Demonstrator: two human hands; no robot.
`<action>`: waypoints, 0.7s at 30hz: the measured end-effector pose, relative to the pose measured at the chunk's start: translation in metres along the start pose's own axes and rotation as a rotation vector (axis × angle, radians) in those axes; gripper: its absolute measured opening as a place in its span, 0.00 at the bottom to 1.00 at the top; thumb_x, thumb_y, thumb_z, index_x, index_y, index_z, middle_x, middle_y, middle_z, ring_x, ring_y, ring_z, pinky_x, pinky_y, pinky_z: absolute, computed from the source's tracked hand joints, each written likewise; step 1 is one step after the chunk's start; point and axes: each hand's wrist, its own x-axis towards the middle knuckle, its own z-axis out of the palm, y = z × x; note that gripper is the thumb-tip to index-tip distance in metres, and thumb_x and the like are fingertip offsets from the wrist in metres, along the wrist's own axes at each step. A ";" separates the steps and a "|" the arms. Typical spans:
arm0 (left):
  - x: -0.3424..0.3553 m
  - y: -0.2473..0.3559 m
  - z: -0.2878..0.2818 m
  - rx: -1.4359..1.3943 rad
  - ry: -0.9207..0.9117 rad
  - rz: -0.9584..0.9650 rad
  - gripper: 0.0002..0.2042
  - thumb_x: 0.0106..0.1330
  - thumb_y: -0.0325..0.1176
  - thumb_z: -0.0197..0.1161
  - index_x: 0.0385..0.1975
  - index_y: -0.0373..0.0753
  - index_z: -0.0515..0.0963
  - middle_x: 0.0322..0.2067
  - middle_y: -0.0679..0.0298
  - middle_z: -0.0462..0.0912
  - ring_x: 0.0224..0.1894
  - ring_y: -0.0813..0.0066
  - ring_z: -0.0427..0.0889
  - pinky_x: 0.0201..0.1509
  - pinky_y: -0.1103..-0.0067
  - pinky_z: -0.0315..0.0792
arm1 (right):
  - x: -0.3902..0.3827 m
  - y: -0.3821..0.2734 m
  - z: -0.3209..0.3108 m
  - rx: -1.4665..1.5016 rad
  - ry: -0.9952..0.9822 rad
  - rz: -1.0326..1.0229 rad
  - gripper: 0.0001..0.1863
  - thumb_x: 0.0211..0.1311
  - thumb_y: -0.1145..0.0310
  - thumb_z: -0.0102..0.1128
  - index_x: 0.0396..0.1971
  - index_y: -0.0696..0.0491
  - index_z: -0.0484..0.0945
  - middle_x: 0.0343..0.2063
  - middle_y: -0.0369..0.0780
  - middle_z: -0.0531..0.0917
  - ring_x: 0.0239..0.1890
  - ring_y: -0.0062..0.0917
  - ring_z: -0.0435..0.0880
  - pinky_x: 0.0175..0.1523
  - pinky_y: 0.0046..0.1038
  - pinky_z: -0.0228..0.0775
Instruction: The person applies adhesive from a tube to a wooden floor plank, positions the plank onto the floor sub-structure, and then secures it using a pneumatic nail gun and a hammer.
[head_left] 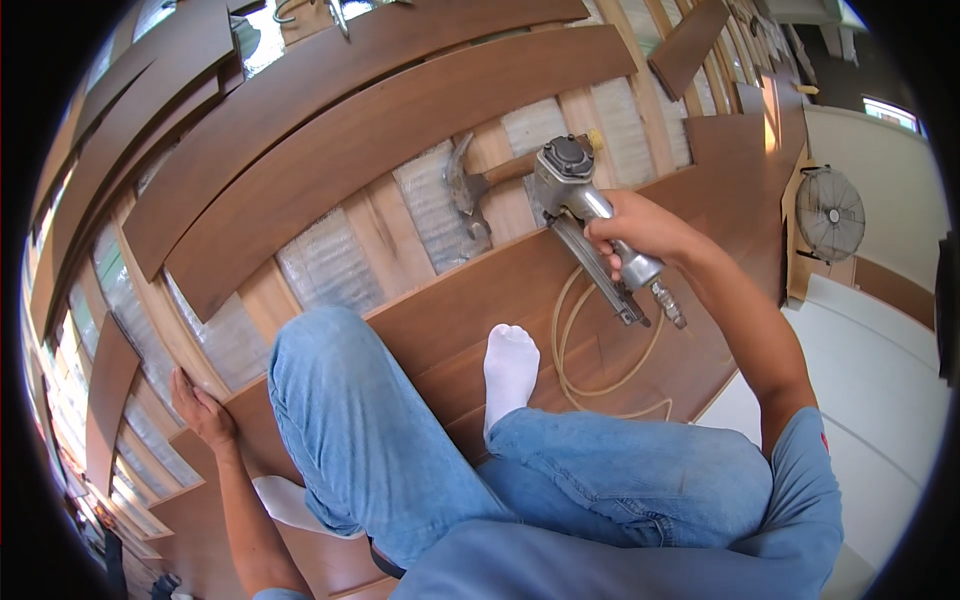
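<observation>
Right hand (640, 232): fingers wrapped around the smooth metal handle of a nail gun (566, 178), its long ribbed magazine slanting below the knuckles. We cannot tell whether its nose touches the brown plank (455, 308) beneath. Left hand (207, 415): fingers straight, palm down, beside the same plank's far edge; we cannot make out any grip.

Just left of the right hand, a claw hammer (466, 190), dark steel head, wooden handle partly behind the gun. Below that hand, a thin tan hose (562, 365) loops over flat boards.

Beyond both hands we note an open strip of pale battens (388, 228) and crinkled silvery sheeting (325, 262), bounded by long loose boards (400, 130). Between the hands, a denim knee (335, 400) narrows the near-side room.
</observation>
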 end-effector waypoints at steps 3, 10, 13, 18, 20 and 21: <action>0.000 0.002 0.003 -0.006 -0.011 0.001 0.24 0.73 0.20 0.48 0.70 0.32 0.71 0.68 0.47 0.72 0.71 0.49 0.70 0.77 0.64 0.60 | -0.037 0.030 0.010 0.018 0.153 -0.286 0.30 0.68 0.68 0.60 0.68 0.62 0.67 0.31 0.39 0.80 0.25 0.20 0.81 0.34 0.26 0.78; -0.007 -0.011 -0.001 0.030 -0.048 -0.027 0.25 0.74 0.20 0.47 0.70 0.32 0.70 0.69 0.47 0.70 0.72 0.49 0.68 0.78 0.63 0.59 | -0.029 0.161 0.014 -0.411 1.138 -0.284 0.47 0.71 0.64 0.65 0.81 0.57 0.46 0.58 0.58 0.81 0.57 0.53 0.84 0.59 0.43 0.75; -0.003 -0.001 0.008 -0.006 -0.044 -0.014 0.26 0.73 0.20 0.46 0.71 0.32 0.69 0.70 0.47 0.69 0.73 0.49 0.67 0.79 0.63 0.58 | -0.018 0.255 -0.034 -0.651 1.420 -0.271 0.47 0.69 0.65 0.66 0.80 0.58 0.47 0.58 0.57 0.82 0.56 0.54 0.83 0.58 0.45 0.75; 0.002 -0.003 -0.001 -0.070 -0.085 -0.053 0.26 0.72 0.21 0.46 0.72 0.32 0.68 0.71 0.46 0.68 0.73 0.48 0.66 0.79 0.63 0.57 | -0.015 0.323 -0.053 -0.693 1.536 0.050 0.44 0.69 0.67 0.65 0.78 0.60 0.51 0.60 0.56 0.81 0.54 0.54 0.83 0.57 0.48 0.76; 0.002 -0.006 -0.002 -0.045 -0.096 -0.034 0.26 0.73 0.22 0.46 0.72 0.32 0.67 0.71 0.45 0.67 0.73 0.47 0.65 0.79 0.63 0.57 | -0.013 0.342 -0.052 -0.557 1.525 0.119 0.44 0.69 0.67 0.65 0.79 0.60 0.50 0.60 0.56 0.80 0.55 0.55 0.83 0.58 0.48 0.75; 0.005 -0.007 0.002 0.013 -0.119 -0.039 0.26 0.74 0.23 0.47 0.72 0.31 0.66 0.71 0.45 0.66 0.74 0.48 0.65 0.79 0.63 0.57 | -0.013 0.351 -0.056 -0.434 1.525 0.177 0.45 0.69 0.67 0.65 0.79 0.60 0.50 0.61 0.56 0.79 0.56 0.55 0.82 0.59 0.49 0.75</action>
